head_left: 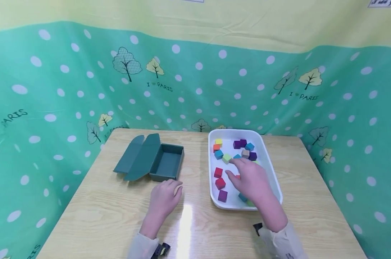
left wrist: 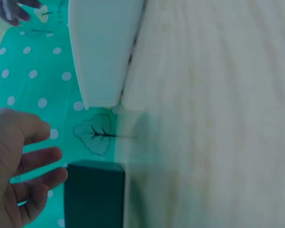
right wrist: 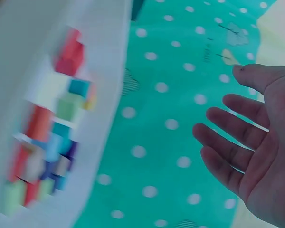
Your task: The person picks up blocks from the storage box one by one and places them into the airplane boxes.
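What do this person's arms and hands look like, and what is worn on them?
The left hand and right hand wear no gloves. The left sleeve and right sleeve are pale, greyish white. A black strap sits at the left one, and a small black piece shows beside the right one. The right sleeve also carries a dark marking, too small to read.

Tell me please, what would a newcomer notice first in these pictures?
A newcomer would probably notice the bright cubes in the white tray, right of centre on the wooden table, below the right hand. Next comes the open dark green box farther left, near the left hand. Behind hangs a green dotted cloth.
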Available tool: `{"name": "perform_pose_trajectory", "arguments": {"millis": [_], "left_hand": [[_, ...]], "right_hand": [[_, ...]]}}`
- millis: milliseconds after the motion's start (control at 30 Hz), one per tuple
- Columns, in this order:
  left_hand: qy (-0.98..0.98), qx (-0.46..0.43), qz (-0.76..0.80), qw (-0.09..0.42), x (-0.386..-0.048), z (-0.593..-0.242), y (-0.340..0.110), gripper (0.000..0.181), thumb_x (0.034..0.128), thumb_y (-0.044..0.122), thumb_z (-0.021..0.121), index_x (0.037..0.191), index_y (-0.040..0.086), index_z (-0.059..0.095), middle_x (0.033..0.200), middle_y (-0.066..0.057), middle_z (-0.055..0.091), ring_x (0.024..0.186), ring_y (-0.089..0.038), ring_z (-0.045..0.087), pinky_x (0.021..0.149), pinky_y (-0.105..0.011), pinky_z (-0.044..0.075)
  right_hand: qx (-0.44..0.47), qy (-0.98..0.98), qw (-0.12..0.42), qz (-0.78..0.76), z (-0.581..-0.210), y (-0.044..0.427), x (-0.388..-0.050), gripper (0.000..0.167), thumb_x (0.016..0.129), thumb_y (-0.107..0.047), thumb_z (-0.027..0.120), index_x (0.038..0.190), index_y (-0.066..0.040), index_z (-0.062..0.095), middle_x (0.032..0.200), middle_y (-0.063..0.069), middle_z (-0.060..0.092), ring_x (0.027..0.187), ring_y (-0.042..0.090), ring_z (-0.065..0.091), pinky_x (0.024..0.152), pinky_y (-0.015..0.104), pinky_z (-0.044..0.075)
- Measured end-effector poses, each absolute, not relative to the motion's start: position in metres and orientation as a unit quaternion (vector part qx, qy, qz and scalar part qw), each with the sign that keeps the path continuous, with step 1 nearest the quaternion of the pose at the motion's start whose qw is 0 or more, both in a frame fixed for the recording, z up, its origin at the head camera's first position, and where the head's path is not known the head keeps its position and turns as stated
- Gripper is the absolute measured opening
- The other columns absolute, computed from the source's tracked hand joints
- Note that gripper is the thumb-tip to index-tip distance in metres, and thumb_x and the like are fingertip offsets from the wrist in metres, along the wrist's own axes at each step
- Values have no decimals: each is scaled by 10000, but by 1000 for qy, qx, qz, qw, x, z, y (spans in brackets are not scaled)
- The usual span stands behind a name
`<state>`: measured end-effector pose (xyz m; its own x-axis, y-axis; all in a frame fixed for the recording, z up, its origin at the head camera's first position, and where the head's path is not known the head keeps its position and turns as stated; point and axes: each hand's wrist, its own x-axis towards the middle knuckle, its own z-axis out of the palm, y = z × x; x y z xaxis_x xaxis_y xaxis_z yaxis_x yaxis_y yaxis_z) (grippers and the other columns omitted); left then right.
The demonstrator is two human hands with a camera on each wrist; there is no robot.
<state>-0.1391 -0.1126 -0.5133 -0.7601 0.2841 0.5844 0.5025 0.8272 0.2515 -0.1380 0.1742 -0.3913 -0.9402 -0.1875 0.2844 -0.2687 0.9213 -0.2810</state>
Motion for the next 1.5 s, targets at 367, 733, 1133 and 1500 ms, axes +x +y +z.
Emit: {"name": "perform_pose_trajectory", "arguments": {"millis": [367,733,1133,1500], "left_hand": [[-921,-127,-254,266,-128,-523,-133,69,825,132,737,887,129,764,810,-10,710,650,-153,668,517,-322,517],[-882,125,-448,80,-137,-520,-163,564,960,402,584,1330,-23,540,1229,-207,565,1026,-341,593,800,-506,488],[-719,210,-662,7,-170,-525,-165,830,941,447,609,1475,-85,263,1469,-287,328,1355,-389,327,1062,-482,335],[-650,217,-725,67,-190,-537,-155,587,980,259,596,1424,-66,391,1477,-220,364,1367,-310,339,1067,-416,341]], "right_hand": [[153,-972,99,149,-341,174,-175,407,840,-338,765,1163,-113,662,1026,62,690,791,200,648,650,351,550],[145,-975,25,168,-354,181,-240,365,889,-318,707,1186,-112,661,1077,74,677,866,231,650,701,366,553],[76,-957,-88,266,-405,190,-300,403,924,-280,675,1280,-106,596,1236,87,584,1028,279,571,870,471,505],[67,-957,-93,266,-453,192,-334,438,903,-150,696,1322,-104,577,1291,112,561,1048,284,537,942,475,463]]}}
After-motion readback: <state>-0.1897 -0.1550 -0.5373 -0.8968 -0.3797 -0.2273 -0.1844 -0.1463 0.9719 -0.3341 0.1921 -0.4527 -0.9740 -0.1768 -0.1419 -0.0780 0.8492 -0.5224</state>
